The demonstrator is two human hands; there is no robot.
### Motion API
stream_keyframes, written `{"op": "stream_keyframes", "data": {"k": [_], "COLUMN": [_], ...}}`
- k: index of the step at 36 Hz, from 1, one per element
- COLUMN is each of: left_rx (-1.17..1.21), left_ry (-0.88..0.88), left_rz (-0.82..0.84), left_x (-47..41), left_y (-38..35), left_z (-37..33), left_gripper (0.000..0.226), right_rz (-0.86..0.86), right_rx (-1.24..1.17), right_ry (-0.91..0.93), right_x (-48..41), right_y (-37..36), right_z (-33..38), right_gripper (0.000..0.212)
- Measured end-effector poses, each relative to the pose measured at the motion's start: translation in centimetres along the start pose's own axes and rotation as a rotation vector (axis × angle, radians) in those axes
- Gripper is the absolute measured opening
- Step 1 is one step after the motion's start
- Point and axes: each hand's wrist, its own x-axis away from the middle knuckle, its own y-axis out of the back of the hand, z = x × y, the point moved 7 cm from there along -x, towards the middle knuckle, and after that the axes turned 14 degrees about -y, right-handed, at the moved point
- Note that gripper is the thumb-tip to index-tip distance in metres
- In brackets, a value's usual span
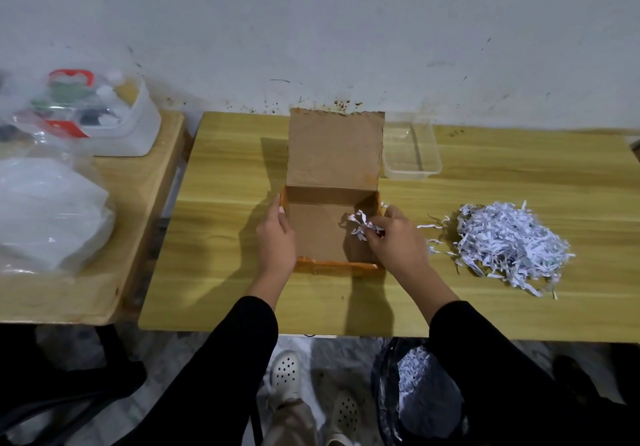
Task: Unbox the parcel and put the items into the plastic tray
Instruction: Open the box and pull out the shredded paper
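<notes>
— Where are your hands?

— My left hand (277, 234) lies flat against the left wall of the cardboard box (322, 234), fingers loose, clamped on nothing. My right grip (391, 237) is pinched together on a small tuft of shredded paper (363, 225) over the box's right inner corner.

— And the box itself?

— Open between my hands on the tabletop (502, 175), its lid (336, 149) standing up beyond my fingers. Its floor, where it shows, is bare brown card.

— The tray?

— The clear plastic tray (412, 154) sits beyond my right grip, just beside the raised lid, with nothing I can see in it.

— Anything else?

— A heap of paper shreds (509, 241) lies on the tabletop to the right of my right grip, near it, a few stray strips between.
</notes>
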Motion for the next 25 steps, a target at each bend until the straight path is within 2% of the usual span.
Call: {"op": "stream_keyframes", "data": {"k": [8, 11, 17, 25], "left_rx": [-0.009, -0.002, 0.004, -0.017], "left_ry": [0.005, 0.018, 0.027, 0.019], "left_rz": [0.024, 0.031, 0.034, 0.025], "left_x": [0.0, 0.1, 0.2, 0.4], "left_y": [-0.4, -0.4, -0.3, -0.1], "left_z": [-0.3, -0.1, -0.3, -0.7], "left_gripper": [0.041, 0.041, 0.041, 0.041], "right_rz": [-0.014, -0.010, 0.036, -0.118], "right_rx": [-0.255, -0.345, -0.388, -0.357], "right_ry": [0.081, 0.103, 0.113, -0.085], "right_x": [-0.3, -0.4, -0.5, -1.7], "right_y": [0.8, 1.6, 3.0, 5.9], "right_z": [-1.0, -1.7, -3.4, -9.1], "right_gripper": [0.019, 0.025, 0.015, 0.016]}}
